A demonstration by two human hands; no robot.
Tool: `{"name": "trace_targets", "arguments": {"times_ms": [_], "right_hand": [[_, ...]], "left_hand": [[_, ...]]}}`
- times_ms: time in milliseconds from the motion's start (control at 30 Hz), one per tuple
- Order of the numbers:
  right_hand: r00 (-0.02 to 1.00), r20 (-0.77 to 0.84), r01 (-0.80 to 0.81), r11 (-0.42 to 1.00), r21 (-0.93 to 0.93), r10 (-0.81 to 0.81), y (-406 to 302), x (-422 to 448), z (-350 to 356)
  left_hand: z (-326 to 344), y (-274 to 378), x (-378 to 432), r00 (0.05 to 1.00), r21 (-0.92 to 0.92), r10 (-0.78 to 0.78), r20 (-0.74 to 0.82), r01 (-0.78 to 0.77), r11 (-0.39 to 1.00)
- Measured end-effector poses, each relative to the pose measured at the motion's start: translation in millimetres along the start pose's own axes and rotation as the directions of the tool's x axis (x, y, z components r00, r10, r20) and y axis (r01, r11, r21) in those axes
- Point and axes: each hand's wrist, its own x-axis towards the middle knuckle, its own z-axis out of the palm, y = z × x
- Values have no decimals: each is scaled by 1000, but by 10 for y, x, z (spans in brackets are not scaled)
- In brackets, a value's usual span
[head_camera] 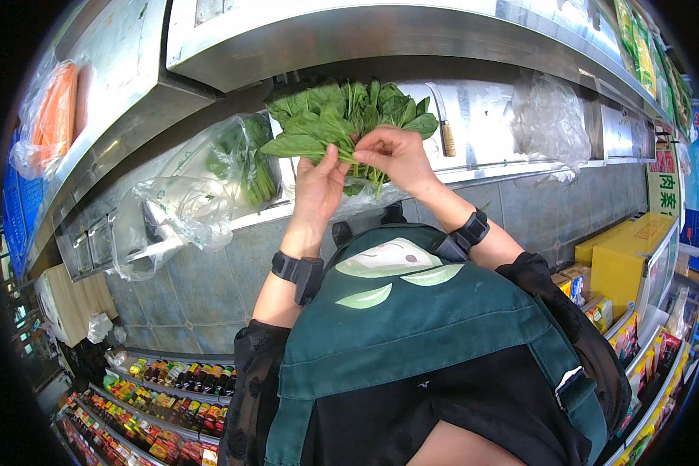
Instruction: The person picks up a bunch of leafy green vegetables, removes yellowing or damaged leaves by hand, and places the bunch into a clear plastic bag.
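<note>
A bunch of leafy greens is gripped by its stems in my left hand. My right hand touches the same stems, thumb and forefinger pinched together; whether a stem is between them cannot be told. Behind both hands, more leafy greens lie on the metal counter, some stems hanging towards its front edge over clear plastic. To the right of this pile lies a knife with a wooden handle and a curved blade. A clear plastic bag holding greens lies left of my left hand.
Crumpled clear bags lie at the counter's right and left. A raised metal shelf runs above the counter's back. Bagged carrots sit at far left. Shelves of bottles stand behind at left; yellow boxes at right.
</note>
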Motion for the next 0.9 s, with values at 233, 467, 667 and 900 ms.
{"name": "trace_targets", "arguments": {"times_ms": [233,467,667,900], "right_hand": [[998,55,13,937,-348,7,-56,-14,54],[994,44,-101,995,9,100,98,-31,54],[983,19,-158,805,571,180,66,-50,5],[905,84,-367,867,-338,416,93,-31,-340]], "left_hand": [[-94,-83,-53,990,226,122,73,-136,965],[-39,-11,-28,994,68,94,-51,-90,994],[-188,-31,12,989,-297,45,-140,-86,951],[-253,62,-58,993,-531,-70,91,108,840]]}}
